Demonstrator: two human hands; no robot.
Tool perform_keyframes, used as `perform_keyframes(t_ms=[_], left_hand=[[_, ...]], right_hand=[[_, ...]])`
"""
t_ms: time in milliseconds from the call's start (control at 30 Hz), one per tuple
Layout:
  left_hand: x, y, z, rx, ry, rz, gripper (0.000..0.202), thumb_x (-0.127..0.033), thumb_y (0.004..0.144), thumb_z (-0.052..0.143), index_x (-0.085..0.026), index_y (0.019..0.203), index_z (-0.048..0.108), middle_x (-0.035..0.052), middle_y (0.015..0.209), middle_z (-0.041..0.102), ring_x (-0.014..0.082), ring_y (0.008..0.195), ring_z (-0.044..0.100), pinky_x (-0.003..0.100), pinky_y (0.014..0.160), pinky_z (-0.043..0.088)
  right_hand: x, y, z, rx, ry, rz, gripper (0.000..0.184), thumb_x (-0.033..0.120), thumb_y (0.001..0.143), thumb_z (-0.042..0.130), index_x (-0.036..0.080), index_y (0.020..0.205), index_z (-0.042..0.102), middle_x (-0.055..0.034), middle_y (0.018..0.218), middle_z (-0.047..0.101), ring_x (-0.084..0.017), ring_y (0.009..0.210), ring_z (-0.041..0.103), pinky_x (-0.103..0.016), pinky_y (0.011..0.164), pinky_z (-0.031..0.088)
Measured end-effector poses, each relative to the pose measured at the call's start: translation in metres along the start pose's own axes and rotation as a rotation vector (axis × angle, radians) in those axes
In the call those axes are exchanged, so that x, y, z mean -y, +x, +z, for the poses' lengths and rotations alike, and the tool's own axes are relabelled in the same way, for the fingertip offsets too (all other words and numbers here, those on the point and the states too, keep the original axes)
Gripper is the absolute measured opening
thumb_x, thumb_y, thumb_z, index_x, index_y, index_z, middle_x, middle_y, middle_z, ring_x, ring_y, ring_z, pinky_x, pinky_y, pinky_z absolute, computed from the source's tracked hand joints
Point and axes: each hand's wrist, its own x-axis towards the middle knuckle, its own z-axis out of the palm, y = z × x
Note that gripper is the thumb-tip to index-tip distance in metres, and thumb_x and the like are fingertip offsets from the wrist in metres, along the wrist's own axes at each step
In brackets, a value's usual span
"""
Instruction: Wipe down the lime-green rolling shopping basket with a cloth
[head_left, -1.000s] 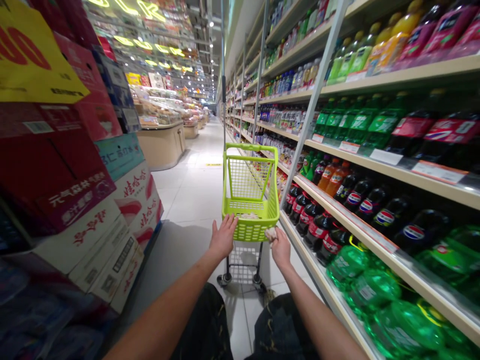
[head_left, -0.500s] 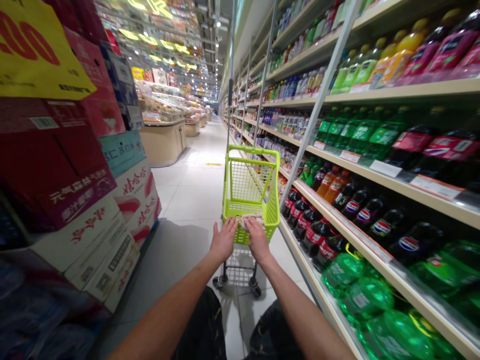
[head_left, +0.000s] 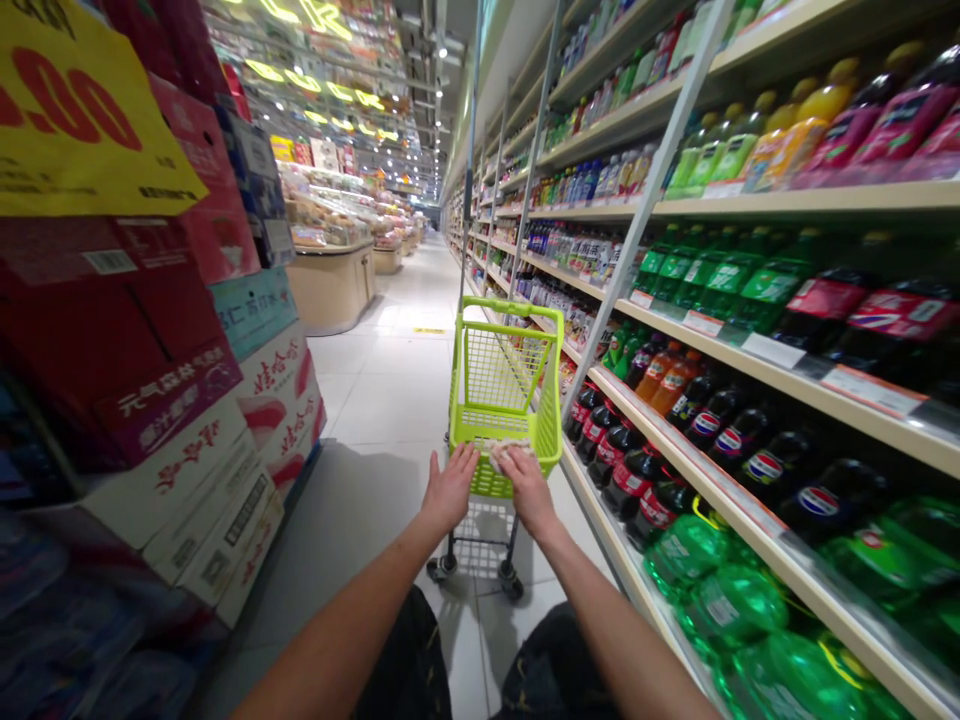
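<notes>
A small lime-green shopping cart (head_left: 504, 390) stands in the aisle in front of me. My left hand (head_left: 448, 489) rests on the near rim of its basket, fingers stretched forward and apart. My right hand (head_left: 527, 487) lies on the same rim a little to the right, pressing a crumpled whitish cloth or paper (head_left: 504, 452) against it. The basket holds nothing that I can see.
Shelves of soft-drink bottles (head_left: 720, 420) run along the right, close to the cart. Stacked red and white cartons (head_left: 187, 400) with a yellow price sign (head_left: 75, 120) line the left. The tiled aisle (head_left: 390, 370) stretches ahead toward a curved counter (head_left: 330, 285).
My right hand has moved from the basket's right corner to the middle of the near rim, bringing the whitish wad with it. The cart has rolled slightly forward.
</notes>
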Motion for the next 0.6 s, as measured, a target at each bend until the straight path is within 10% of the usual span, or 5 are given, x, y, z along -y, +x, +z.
perform_keyframes(t_ms=[167,433,600], left_hand=[[0.0,0.0,0.0,0.012,0.0,-0.011,0.072,0.001,0.064,0.035,-0.017,0.133,0.024,0.0053,0.143,0.019,0.0188,0.132,0.014,0.057,0.102,0.011],[-0.006,0.001,0.0,0.017,0.028,-0.023,0.068,0.0,0.067,0.033,-0.017,0.133,0.026,0.0057,0.142,0.022,0.0203,0.131,0.016,0.056,0.101,0.014],[-0.004,0.002,-0.002,0.039,0.043,-0.014,0.071,0.004,0.067,0.028,-0.018,0.134,0.025,0.0047,0.143,0.021,0.0189,0.132,0.015,0.056,0.102,0.012]], right_hand=[[-0.057,-0.007,-0.04,-0.102,-0.048,0.197,0.039,0.006,0.077,0.036,0.018,0.104,0.061,-0.009,0.111,0.058,-0.018,0.107,0.049,-0.037,0.093,0.039],[0.012,0.011,-0.005,0.071,0.038,0.003,0.042,0.006,0.078,0.04,0.023,0.113,0.055,-0.0062,0.119,0.054,-0.017,0.114,0.044,-0.034,0.096,0.035],[-0.038,0.0,-0.032,-0.024,-0.035,0.128,0.035,0.011,0.082,0.036,0.022,0.106,0.06,-0.0077,0.114,0.056,-0.019,0.111,0.046,-0.038,0.094,0.038]])
